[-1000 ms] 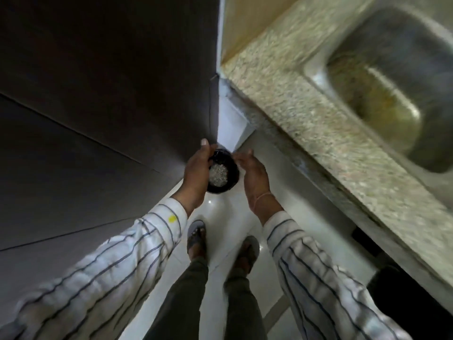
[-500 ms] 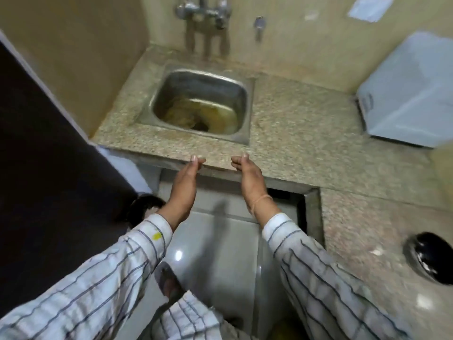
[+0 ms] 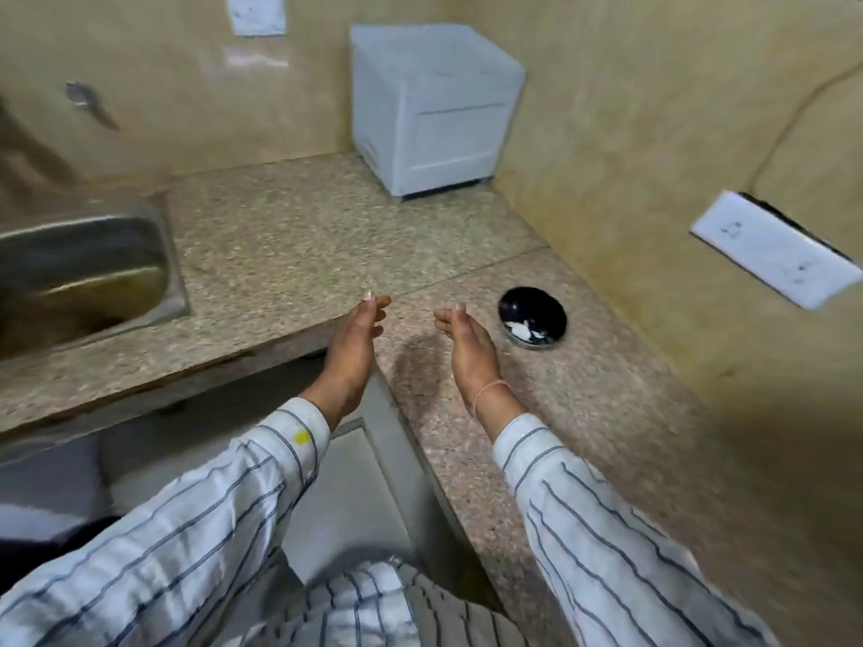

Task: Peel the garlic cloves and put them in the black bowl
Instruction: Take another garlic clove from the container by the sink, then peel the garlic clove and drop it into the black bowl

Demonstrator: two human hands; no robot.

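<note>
- Head view: the left hand (image 3: 355,333) and right hand (image 3: 467,338) hang over the front edge of the surface (image 3: 303,226). The palms are turned toward each other and the fingers are loose and nearly straight, with a clear gap between the hands. Neither holds anything I can see.
- Apart and empty like that, they look to me like hands between jobs, perhaps about to reach, rather than hands peeling.
- A thin thread (image 3: 490,389) circles the right wrist, and striped sleeves (image 3: 233,497) cover both forearms.
- The black bowl (image 3: 527,303) stands on the surface just beyond and to the right of the right hand, near it but not touching. That keeps it in easy reach for dropping cloves in.
- White pieces (image 3: 527,330) lie in the near side of the bowl. I take them for garlic, but they are too small and blurred to tell peeled cloves from loose skin.
- No unpeeled garlic shows anywhere on the surface, so I cannot tell whether any cloves remain.
- Further out, a steel sink (image 3: 175,273) is set into the surface on the left and cut off by the picture's edge. A white box (image 3: 434,109) stands in the back corner.
- A wall socket (image 3: 775,249) sits on the right wall; the whole scene is smeared, so fine detail is lost.
- The palms are partly turned from view, so something tiny held there cannot be ruled out.
</note>
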